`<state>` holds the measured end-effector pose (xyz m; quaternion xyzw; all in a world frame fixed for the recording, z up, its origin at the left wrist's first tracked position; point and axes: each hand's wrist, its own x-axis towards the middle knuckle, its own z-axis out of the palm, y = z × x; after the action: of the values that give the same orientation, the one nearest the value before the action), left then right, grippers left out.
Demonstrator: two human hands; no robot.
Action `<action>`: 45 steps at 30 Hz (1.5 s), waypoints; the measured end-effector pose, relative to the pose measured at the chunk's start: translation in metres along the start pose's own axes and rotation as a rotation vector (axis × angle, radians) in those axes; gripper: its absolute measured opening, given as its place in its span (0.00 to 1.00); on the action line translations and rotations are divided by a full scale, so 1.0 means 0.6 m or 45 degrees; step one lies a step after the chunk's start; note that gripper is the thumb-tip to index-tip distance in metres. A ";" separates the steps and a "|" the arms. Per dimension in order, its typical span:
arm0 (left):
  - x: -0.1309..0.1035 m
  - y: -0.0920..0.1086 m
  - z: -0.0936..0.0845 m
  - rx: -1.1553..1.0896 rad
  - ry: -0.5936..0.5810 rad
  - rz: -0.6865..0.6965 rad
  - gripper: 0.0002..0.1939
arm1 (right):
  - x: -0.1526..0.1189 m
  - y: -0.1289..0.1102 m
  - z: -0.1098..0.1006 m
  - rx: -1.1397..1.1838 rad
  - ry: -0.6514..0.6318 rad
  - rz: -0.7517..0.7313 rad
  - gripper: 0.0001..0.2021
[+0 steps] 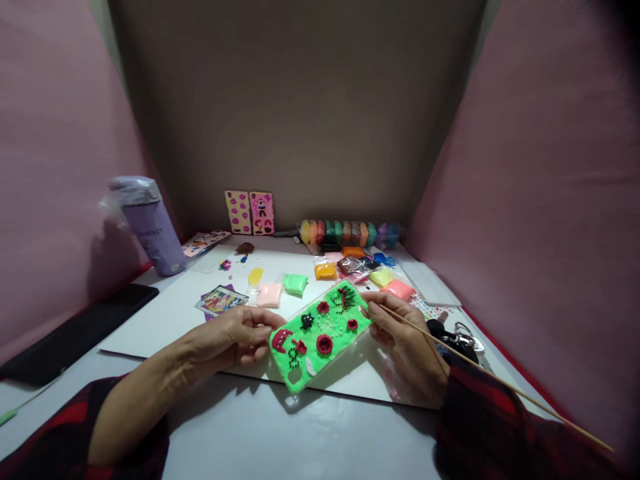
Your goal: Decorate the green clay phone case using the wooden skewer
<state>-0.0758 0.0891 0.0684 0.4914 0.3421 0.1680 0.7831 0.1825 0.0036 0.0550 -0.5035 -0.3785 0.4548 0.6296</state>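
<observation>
A phone case [320, 333] covered in bright green clay is held tilted above the white board. It bears red round shapes, black beads, a small black figure and pale beads. My left hand [235, 335] grips its lower left end between thumb and fingers. At the upper right end, my right hand [403, 333] holds the case's edge. A long thin wooden stick [480, 370] also lies in my right hand, pointing away to the lower right past the sleeve.
Behind are packets of clay, such as a green one [295, 285], and a row of coloured clay tubs [345, 233]. A purple tumbler [155, 230] and black phone-like slab [75, 333] are left. Two decorated cases [250, 213] lean at the back; keys [465, 337] lie right.
</observation>
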 end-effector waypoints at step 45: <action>-0.006 -0.019 0.062 -0.139 -0.046 0.096 0.10 | -0.011 -0.006 0.014 0.163 -0.275 0.108 0.15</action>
<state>-0.0532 0.0576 0.0698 0.4633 0.2993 0.2068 0.8081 0.1735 -0.0005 0.0604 -0.4260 -0.3926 0.5558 0.5962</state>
